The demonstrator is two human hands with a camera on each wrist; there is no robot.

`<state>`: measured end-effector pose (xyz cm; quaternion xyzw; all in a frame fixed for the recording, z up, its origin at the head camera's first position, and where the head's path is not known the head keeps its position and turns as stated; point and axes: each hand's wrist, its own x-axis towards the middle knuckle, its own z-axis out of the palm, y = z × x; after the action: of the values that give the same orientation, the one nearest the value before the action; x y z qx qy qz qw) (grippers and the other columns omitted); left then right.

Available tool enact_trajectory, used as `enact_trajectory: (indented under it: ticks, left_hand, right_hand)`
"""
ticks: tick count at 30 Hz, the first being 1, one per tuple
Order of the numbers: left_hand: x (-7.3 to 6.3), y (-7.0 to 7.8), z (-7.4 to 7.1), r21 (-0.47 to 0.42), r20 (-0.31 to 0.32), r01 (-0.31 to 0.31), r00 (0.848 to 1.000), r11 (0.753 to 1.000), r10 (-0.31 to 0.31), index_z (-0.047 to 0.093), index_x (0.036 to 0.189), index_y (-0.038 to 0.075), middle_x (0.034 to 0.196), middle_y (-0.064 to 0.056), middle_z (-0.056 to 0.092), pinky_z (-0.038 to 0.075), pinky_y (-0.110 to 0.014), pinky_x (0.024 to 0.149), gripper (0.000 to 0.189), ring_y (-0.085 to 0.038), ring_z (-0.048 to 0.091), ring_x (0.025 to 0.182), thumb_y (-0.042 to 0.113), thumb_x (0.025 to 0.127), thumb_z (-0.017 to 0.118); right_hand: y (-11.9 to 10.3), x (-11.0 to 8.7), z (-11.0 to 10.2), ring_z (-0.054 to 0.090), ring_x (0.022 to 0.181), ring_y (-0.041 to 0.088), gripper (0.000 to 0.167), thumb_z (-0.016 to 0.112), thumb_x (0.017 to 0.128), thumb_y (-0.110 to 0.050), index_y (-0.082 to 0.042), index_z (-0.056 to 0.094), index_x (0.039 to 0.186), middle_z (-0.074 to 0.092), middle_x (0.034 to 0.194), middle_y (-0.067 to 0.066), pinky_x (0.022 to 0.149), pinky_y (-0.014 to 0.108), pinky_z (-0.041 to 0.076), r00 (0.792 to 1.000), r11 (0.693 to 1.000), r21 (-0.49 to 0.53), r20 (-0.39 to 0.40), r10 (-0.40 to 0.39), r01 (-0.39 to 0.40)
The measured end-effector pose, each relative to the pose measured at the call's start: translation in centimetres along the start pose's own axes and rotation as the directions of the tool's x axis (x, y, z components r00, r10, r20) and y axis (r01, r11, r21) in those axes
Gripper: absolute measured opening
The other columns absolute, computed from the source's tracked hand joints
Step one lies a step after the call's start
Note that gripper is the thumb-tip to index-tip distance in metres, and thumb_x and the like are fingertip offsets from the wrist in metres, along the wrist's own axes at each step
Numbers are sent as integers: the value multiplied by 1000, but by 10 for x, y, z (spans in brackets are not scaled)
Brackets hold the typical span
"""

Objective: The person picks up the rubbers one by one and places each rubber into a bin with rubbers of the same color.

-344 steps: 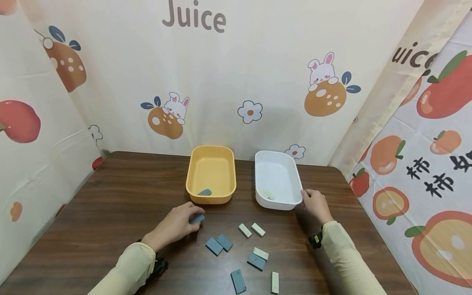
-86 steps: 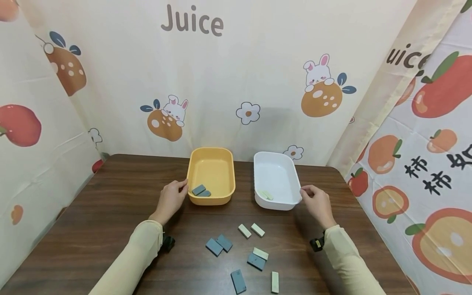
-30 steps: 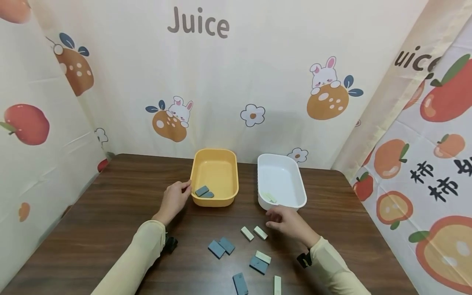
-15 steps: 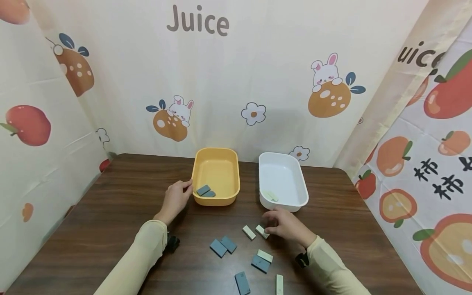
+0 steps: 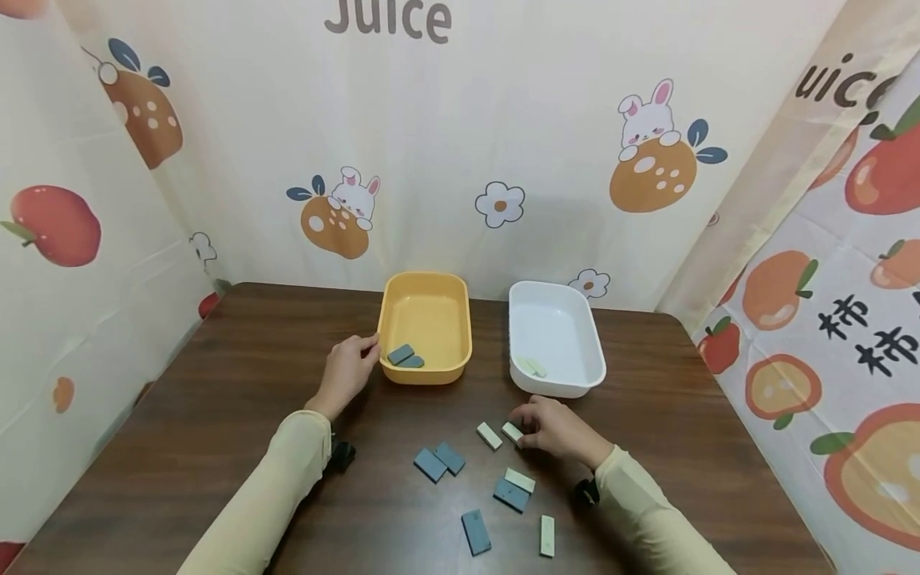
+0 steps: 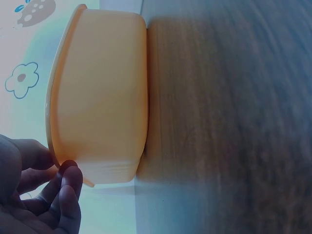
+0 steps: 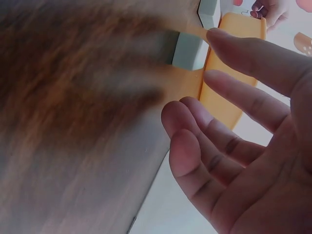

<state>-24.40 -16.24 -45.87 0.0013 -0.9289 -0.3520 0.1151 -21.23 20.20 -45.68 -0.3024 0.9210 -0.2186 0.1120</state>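
Note:
My left hand (image 5: pixel 343 372) pinches the left rim of a yellow bin (image 5: pixel 431 376), with thumb and finger on the edge in the left wrist view. Two slate-blue blocks (image 5: pixel 400 354) lie inside that bin. My right hand (image 5: pixel 559 431) is low over the table in front of a white bin (image 5: pixel 552 389), its fingertips at the near end of a small pale green block (image 5: pixel 511 432). In the right wrist view, the fingers are spread and the block (image 7: pixel 188 51) sits just past two fingertips. Another pale green block (image 5: pixel 489 436) lies to its left.
The white bin holds a few pale green pieces (image 5: pixel 532 366). Nearer on the wooden table (image 5: pixel 388 511) are two touching slate-blue blocks (image 5: pixel 431 465), a pale green block (image 5: pixel 520 480) against a slate-blue one (image 5: pixel 511 495), another blue block (image 5: pixel 476 533) and a green one (image 5: pixel 548 536).
A second blue block has come into the yellow bin since the oldest frame. My right hand has left the white bin's rim and come down to the pale green block; the left stays at the yellow rim.

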Motion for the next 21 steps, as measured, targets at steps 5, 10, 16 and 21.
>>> enact_trajectory:
  ticks: [5, 10, 16, 21]
  left_hand:
    - [1, 3, -3, -1, 12, 1, 1000, 1000, -1, 64, 127, 2, 99, -18, 68, 41, -30, 63, 35, -23, 50, 69, 16, 95, 60]
    - [2, 6, -6, -11, 9, -6, 1000, 1000, 6, 63, 128, 1, 99, -19, 68, 40, -30, 62, 35, -23, 50, 68, 15, 95, 60]
    - [-2, 5, -5, -11, 24, 5, 1000, 1000, -5, 62, 128, 2, 97, -18, 68, 40, -30, 63, 36, -22, 50, 69, 16, 96, 60]
    - [-3, 4, -4, -5, 10, -2, 1000, 1000, 2, 63, 127, 2, 95, -17, 68, 40, -30, 62, 35, -22, 49, 67, 16, 95, 60]
  right_hand:
    - [0, 3, -1, 47, 71, 5, 29, 79, 79, -14, -10, 73, 107, 57, 82, -1, 63, 21, 41, 999, 999, -28, 2, -41, 41]
    - [0, 7, -1, 48, 75, 7, 33, 78, 79, -11, -11, 72, 111, 57, 86, -1, 66, 23, 42, 999, 998, -21, 4, -53, 53]
    - [-1, 8, 5, 44, 72, 6, 32, 78, 79, -12, -12, 72, 110, 55, 85, -2, 63, 22, 40, 997, 997, -25, 42, -70, 71]
    - [-3, 8, 6, 43, 69, 5, 30, 76, 79, -7, -11, 73, 108, 55, 81, -3, 61, 21, 39, 997, 997, -12, 38, -72, 73]
